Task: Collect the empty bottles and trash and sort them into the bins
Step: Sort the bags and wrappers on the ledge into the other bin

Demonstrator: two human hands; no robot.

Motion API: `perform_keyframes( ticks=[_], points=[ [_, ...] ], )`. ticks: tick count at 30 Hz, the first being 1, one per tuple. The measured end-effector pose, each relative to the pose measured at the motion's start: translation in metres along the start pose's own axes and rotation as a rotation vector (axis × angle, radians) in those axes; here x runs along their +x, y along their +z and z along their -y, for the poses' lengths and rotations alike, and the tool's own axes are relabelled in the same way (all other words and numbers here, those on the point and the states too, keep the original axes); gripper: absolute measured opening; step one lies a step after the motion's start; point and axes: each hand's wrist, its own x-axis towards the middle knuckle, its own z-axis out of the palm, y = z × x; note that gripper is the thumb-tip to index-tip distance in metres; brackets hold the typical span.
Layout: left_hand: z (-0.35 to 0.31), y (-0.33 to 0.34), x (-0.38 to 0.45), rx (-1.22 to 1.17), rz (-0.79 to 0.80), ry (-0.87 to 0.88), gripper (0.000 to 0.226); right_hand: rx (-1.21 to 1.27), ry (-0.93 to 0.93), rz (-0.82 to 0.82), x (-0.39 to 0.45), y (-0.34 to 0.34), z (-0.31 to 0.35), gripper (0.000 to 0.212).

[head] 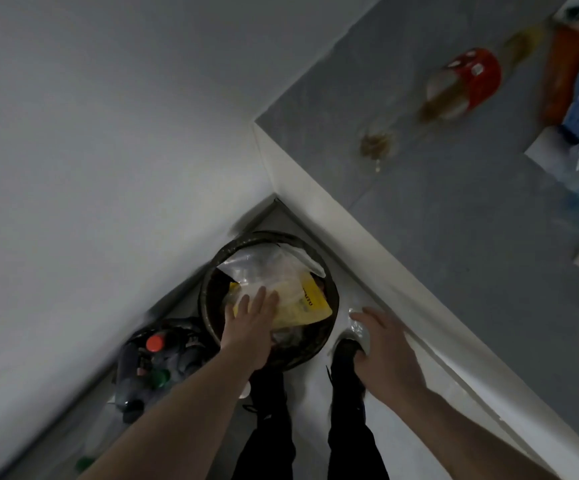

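Pressing flat with straight fingers, the left hand (251, 327) is laid on the clear and yellow wrappers (288, 292) heaped in the round black bin (212, 289) in the wall corner. The trash is directly under that hand; the bin looks nearly full to the rim.

A crumpled clear piece of plastic (359, 329) is held in the curled fingers of the right hand (381, 348), just right of the bin's rim and above a black shoe (345, 355). The bin is nearer to this hand than the second bin (156, 362), which holds capped bottles and is set left of the first. On the grey counter (454, 202) to the right, a blurred bottle with a red label (461, 86) is seen lying, well apart from both hands.
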Motion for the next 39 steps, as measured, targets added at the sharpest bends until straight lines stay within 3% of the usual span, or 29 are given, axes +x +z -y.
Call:
perform_keyframes(
  ticks=[8,12,20,26,31,39],
  points=[
    [-0.011,-0.005,0.047,0.218,0.166,-0.122,0.106,-0.029,-0.032,0.050,0.002,0.000,-0.003,0.059],
    [-0.017,-0.031,0.021,0.166,0.163,-0.170,0.111,-0.049,-0.011,0.081,-0.017,-0.027,0.005,0.063],
    [-0.018,-0.108,-0.133,-0.027,-0.037,0.055,0.093,-0.039,-0.020,0.138,-0.092,-0.104,0.054,0.072],
    [-0.043,-0.182,-0.281,-0.116,-0.149,0.047,0.085,-0.153,-0.037,0.138,-0.182,-0.167,0.095,0.078],
    [-0.066,-0.233,-0.371,-0.206,-0.187,0.022,0.085,-0.256,-0.045,0.090,-0.264,-0.215,0.111,0.081],
    [-0.075,-0.282,-0.454,-0.125,-0.282,0.187,0.072,-0.250,0.070,-0.076,-0.367,-0.247,0.114,0.084]
  ],
)
